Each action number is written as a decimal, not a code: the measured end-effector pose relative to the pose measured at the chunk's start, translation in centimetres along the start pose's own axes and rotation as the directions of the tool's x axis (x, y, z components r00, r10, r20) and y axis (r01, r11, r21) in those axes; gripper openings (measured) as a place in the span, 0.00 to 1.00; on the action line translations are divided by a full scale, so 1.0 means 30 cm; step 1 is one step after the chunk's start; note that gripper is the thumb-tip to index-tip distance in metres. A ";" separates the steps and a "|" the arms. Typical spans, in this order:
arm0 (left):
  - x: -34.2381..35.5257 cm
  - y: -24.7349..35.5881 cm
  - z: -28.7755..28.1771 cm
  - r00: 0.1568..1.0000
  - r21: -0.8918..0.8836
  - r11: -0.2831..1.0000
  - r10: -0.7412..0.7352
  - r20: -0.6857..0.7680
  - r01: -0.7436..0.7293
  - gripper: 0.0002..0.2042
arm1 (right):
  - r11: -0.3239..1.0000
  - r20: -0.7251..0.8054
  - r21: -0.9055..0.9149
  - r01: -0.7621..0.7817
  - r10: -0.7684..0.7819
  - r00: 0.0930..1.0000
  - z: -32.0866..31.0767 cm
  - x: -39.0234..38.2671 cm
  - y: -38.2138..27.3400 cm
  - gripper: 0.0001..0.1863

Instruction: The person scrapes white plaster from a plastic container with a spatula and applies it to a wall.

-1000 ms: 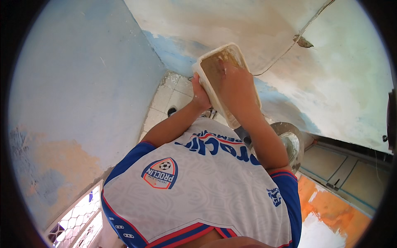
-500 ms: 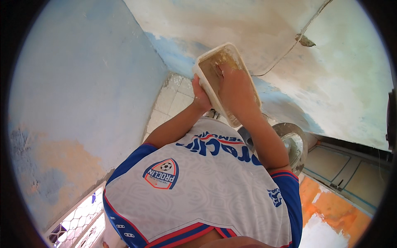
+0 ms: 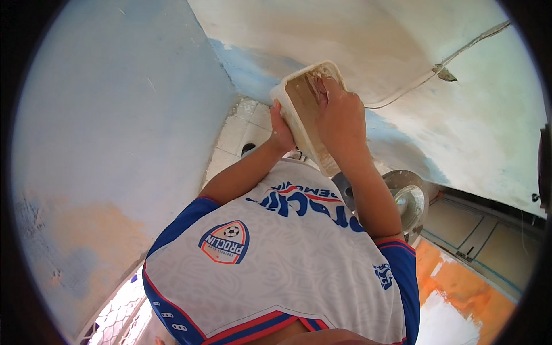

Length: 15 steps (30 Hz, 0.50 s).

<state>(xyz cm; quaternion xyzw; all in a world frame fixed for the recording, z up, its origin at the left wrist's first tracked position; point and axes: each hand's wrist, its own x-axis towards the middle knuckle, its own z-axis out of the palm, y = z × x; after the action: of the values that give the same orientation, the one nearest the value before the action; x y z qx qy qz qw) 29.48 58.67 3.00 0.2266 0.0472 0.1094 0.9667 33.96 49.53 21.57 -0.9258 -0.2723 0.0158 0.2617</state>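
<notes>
My left hand grips the left side of a long off-white plastic tub, its thumb up along the outer wall. The tub is tilted in front of my chest, and its inside is smeared with beige-grey paste. Over the tub's right side reaches my right hand, with fingers closed and pointing into the far end. Whatever those fingers pinch is mostly hidden behind them, so I cannot make it out.
A pale blue wall rises on the left. Ahead is a patchy wall with a crack and a small hole. Light floor tiles show in the corner. To the right stand a round bucket-like container and a panelled door.
My right hand has moved up and to the right, towards the tub's far end. The tub has shifted slightly to the right, with my left hand still holding it.
</notes>
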 end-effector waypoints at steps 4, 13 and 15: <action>0.032 0.118 0.006 1.000 0.049 0.999 -0.009 0.010 0.009 0.40 | 0.999 -0.065 0.025 0.026 -0.025 0.998 0.090 0.053 -0.041 0.12; 0.079 0.354 -0.064 0.996 0.206 0.978 0.014 0.088 -0.032 0.41 | 1.000 -0.100 -0.013 -0.025 0.024 0.995 0.154 0.135 -0.250 0.13; 0.096 0.396 -0.097 0.999 0.225 0.974 0.001 0.050 -0.012 0.41 | 0.996 -0.044 0.086 -0.012 0.016 0.999 0.191 0.150 -0.282 0.14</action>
<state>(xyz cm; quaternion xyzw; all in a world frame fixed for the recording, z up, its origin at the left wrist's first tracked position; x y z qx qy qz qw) 29.60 70.96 5.61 0.3376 0.0348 0.1008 0.9352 32.62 60.61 21.32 -0.9158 -0.2589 0.0085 0.3070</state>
